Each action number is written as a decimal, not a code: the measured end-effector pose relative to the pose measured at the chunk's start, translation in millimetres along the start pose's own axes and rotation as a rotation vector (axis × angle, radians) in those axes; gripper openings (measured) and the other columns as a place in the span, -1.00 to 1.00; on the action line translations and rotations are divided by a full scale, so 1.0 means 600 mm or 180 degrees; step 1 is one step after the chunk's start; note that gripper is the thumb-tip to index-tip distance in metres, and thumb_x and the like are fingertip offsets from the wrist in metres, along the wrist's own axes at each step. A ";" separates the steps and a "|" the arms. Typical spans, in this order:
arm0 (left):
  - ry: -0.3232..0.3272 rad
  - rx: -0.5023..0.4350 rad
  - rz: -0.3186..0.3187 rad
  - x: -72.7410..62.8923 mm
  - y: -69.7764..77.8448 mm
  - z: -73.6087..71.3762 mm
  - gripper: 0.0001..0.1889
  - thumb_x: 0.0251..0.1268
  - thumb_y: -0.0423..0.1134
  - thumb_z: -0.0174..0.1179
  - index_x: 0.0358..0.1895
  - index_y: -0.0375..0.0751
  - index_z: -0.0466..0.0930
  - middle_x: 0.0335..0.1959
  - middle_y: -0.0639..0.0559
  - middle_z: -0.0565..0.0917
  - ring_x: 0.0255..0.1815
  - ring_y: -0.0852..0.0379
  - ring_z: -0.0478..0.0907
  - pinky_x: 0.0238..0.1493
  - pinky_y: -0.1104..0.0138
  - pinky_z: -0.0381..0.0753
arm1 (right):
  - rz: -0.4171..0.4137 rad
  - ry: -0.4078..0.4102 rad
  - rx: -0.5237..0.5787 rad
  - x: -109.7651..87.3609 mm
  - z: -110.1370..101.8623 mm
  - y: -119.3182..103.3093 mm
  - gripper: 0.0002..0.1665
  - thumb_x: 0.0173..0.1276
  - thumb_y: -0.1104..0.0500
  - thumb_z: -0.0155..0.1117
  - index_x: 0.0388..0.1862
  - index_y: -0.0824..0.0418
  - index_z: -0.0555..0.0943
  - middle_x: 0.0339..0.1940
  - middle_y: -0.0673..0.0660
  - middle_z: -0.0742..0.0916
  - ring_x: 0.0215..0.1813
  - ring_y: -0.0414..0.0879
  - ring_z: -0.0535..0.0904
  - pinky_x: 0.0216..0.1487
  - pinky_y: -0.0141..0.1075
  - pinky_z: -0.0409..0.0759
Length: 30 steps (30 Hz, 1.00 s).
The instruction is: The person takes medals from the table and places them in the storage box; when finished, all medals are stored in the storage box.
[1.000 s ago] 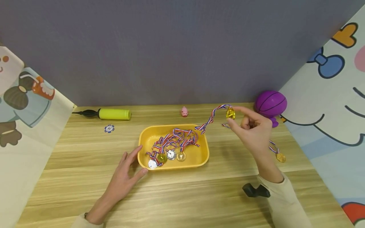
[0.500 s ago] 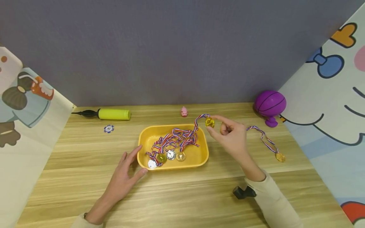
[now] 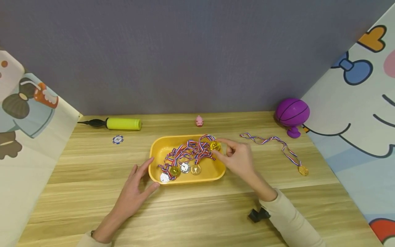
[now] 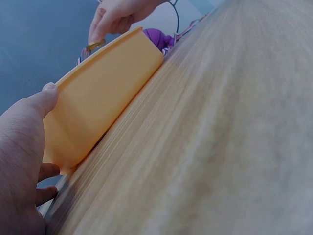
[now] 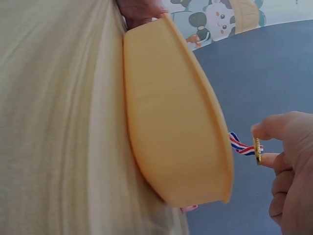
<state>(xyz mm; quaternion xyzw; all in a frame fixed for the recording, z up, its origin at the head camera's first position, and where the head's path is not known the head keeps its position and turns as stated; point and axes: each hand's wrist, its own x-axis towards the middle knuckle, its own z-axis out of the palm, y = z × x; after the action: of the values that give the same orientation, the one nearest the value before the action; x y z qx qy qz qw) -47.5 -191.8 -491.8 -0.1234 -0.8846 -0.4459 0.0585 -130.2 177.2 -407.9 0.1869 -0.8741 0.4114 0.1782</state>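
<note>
My right hand (image 3: 236,156) pinches a gold medal (image 3: 215,146) between thumb and index finger, over the right end of a yellow plastic tub (image 3: 187,181). The medal's striped ribbon hangs into the tub. From the right wrist, the medal (image 5: 257,151) shows edge-on just past the rim. Inside lie tangled red, white and blue ribbons (image 3: 185,151) with silver and gold medals, among them a silver medal (image 3: 185,167) and a gold medal (image 3: 195,169). My left hand (image 3: 132,193) rests against the tub's front left corner, fingers spread, the thumb (image 4: 46,95) at its rim.
Another gold medal (image 3: 303,170) lies on the table at right, ribbon stretched out leftward. Along the back are a yellow-green hand pump (image 3: 123,124), a pink pig figure (image 3: 199,121) and a purple ball (image 3: 292,112). A poker chip (image 3: 118,139) lies left of the tub.
My right hand has carried the gold medal leftward and lower, from right of the tub to over its right end; the ribbon has gone into the tub. My left hand has stayed put.
</note>
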 end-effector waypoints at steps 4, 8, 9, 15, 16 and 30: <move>0.0006 -0.0005 0.0007 -0.001 -0.001 0.000 -0.08 0.47 -0.05 0.49 0.80 0.22 0.20 0.63 -0.25 0.50 0.64 -0.45 0.37 0.79 -0.35 -0.17 | 0.0005 -0.0138 -0.0121 -0.005 0.006 0.005 -0.59 0.25 0.13 0.76 0.05 0.24 0.89 -0.74 -0.23 0.39 -0.64 -0.40 0.18 -0.58 -0.39 0.23; 0.0028 -0.0008 0.0052 0.000 -0.001 0.000 -0.08 0.47 -0.07 0.49 0.80 0.21 0.21 0.62 -0.25 0.51 0.63 -0.44 0.40 0.80 -0.32 -0.17 | -0.0004 -0.0279 -0.0338 -0.007 0.010 0.007 -0.55 0.25 0.08 0.77 0.05 0.27 0.89 -0.74 -0.22 0.40 -0.64 -0.37 0.20 -0.59 -0.39 0.22; 0.0029 -0.0006 0.0059 0.000 -0.001 0.001 -0.08 0.47 -0.07 0.49 0.80 0.21 0.21 0.62 -0.25 0.51 0.62 -0.43 0.40 0.81 -0.31 -0.17 | 0.0013 -0.0324 -0.0398 -0.008 0.011 0.008 -0.54 0.26 0.07 0.77 0.06 0.27 0.89 -0.74 -0.21 0.40 -0.64 -0.36 0.20 -0.59 -0.40 0.20; 0.0013 -0.0009 0.0043 0.000 0.000 0.000 -0.08 0.48 -0.07 0.49 0.80 0.22 0.20 0.63 -0.24 0.50 0.63 -0.42 0.40 0.81 -0.29 -0.18 | 0.0144 -0.0579 -0.0645 -0.014 0.014 0.010 -0.53 0.28 0.04 0.75 0.09 0.23 0.89 -0.73 -0.20 0.44 -0.66 -0.35 0.21 -0.61 -0.39 0.19; 0.0009 -0.0012 0.0031 -0.001 0.000 0.000 -0.08 0.48 -0.06 0.48 0.80 0.23 0.20 0.63 -0.24 0.50 0.63 -0.42 0.39 0.81 -0.29 -0.18 | 0.0158 -0.0597 -0.0667 -0.014 0.014 0.009 -0.52 0.27 0.03 0.75 0.10 0.22 0.89 -0.73 -0.20 0.44 -0.67 -0.34 0.21 -0.61 -0.39 0.19; -0.0015 -0.0021 -0.0025 -0.001 0.002 0.000 -0.09 0.49 -0.05 0.47 0.80 0.20 0.20 0.65 -0.25 0.47 0.65 -0.47 0.34 0.78 -0.38 -0.17 | 0.0503 -0.0940 -0.0999 -0.015 0.012 0.006 -0.53 0.22 0.02 0.78 0.06 0.17 0.91 -0.79 -0.15 0.41 -0.67 -0.25 0.24 -0.62 -0.34 0.19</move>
<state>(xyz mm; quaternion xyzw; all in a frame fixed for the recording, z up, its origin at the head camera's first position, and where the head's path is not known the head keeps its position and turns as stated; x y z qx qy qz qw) -46.6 -191.4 -490.9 -0.1211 -0.8838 -0.4487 0.0543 -125.1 175.3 -418.9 0.1459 -0.9559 0.2513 0.0425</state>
